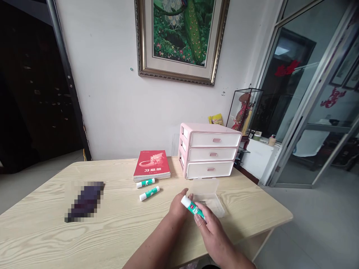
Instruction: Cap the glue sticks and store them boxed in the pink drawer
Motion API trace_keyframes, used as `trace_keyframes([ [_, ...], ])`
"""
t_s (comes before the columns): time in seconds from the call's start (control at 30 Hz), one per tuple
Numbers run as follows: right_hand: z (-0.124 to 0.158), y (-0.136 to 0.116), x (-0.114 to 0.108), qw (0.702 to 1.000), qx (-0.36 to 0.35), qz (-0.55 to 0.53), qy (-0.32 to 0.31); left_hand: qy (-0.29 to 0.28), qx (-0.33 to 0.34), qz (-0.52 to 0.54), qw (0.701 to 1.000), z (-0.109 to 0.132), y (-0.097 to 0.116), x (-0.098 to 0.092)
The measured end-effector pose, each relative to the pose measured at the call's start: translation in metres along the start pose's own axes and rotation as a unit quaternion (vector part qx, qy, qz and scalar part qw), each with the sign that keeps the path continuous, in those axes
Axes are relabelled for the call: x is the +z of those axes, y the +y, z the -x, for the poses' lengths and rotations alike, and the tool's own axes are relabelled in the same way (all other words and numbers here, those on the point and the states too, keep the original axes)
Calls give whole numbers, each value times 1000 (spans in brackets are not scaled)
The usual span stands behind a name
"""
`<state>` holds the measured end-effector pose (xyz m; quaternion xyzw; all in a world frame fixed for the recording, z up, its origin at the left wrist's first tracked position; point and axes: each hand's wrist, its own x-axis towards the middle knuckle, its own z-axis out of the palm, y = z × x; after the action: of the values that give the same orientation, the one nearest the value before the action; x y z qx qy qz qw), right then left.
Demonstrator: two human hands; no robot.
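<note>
My right hand (214, 231) is closed round a glue stick (193, 208) with a white cap and a green label, its capped end pointing up and left. Just left of it, my left hand (179, 205) is at the left side of a clear plastic box (217, 205), seeming to grip its edge; some fingers are hidden. The box's see-through lid (206, 185) stands raised at the back. Beyond my left hand lie two similar glue sticks, one (149, 193) nearer me and another (145, 183) against the red book.
A red book (153, 164) lies near the wall. To its right stands a pink and white drawer unit (211, 151) with three closed drawers, behind the box. A blurred dark object (85, 201) lies on the left of the wooden table (117, 239). The table's right corner is rounded.
</note>
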<state>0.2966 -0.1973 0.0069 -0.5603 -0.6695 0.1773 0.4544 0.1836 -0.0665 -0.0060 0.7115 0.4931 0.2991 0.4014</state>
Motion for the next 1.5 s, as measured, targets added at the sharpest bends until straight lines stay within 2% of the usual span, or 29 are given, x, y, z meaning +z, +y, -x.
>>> trace_keyframes([
  [0.1, 2, 6, 24, 999, 38, -21, -14, 44, 13, -92, 995, 9, -11, -27],
  [0.23, -9, 23, 47, 998, 29, -20, -52, 105, 27, -178, 978, 27, -33, -72],
  [0.37, -33, 48, 49, 998, 46, 20, -23, 155, 52, -329, 930, 38, -54, -110],
  [0.5, -48, 57, 43, 994, 91, 61, -21, 172, 43, -378, 909, 37, -69, -133],
  [0.63, -60, 29, 51, 993, 37, 98, -49, 162, 36, -384, 908, 25, -76, -142],
  [0.73, -76, 0, 70, 983, -21, 147, -109, 141, 28, -366, 919, 14, -80, -146],
  [0.83, -96, -15, 91, 967, -45, 193, -160, 132, 19, -351, 927, 4, -84, -151],
  [1.03, -124, -7, 122, 949, -67, 239, -191, 122, 32, -314, 941, -2, -95, -160],
  [1.17, -126, 4, 134, 960, -64, 228, -153, 115, 69, -287, 948, -2, -101, -158],
  [1.3, -123, 12, 134, 969, -95, 192, -123, 101, 89, -263, 956, -1, -102, -156],
  [1.5, -123, 4, 126, 972, -119, 138, -147, 115, 45, -298, 946, 5, -100, -162],
])
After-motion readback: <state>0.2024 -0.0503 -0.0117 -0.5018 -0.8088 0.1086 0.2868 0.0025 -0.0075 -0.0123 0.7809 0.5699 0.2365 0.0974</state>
